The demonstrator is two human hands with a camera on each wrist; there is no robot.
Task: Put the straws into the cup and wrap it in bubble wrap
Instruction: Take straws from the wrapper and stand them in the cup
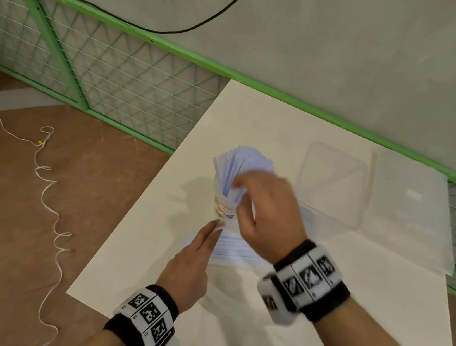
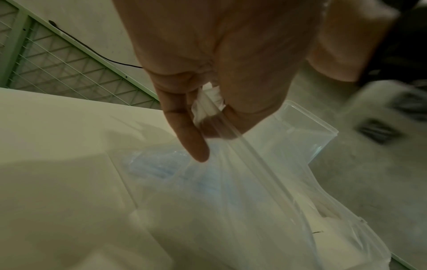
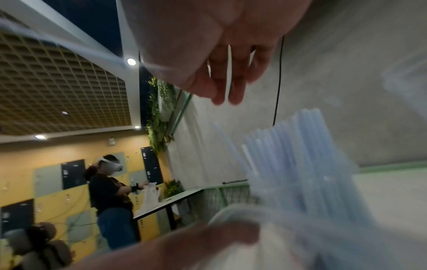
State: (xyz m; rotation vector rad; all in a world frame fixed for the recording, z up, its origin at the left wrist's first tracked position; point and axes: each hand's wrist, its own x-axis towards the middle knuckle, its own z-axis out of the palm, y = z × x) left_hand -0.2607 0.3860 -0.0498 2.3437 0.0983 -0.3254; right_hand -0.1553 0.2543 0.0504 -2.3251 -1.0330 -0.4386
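A paper cup [image 1: 223, 209] with coloured stripes stands upright on the white table [image 1: 346, 321], and several pale blue straws [image 1: 244, 160] fan out of its top. My right hand [image 1: 242, 195] curls over the cup's right side at the base of the straws [image 3: 300, 155], with clear wrap across its palm. Just in front of the cup, my left hand [image 1: 218, 225] pinches an edge of the clear bubble wrap [image 2: 231, 210] between thumb and fingers [image 2: 191, 138]. More of the wrap [image 1: 235, 248] lies flat under my right wrist. Most of the cup is hidden by my right hand.
A clear plastic container [image 1: 333, 184] lies behind the cup to the right, with a stack of translucent sheets [image 1: 408, 215] beyond it. A green mesh fence [image 1: 116, 81] runs along the table's far side. The table's left edge drops to a brown floor with a white cord [image 1: 50, 200].
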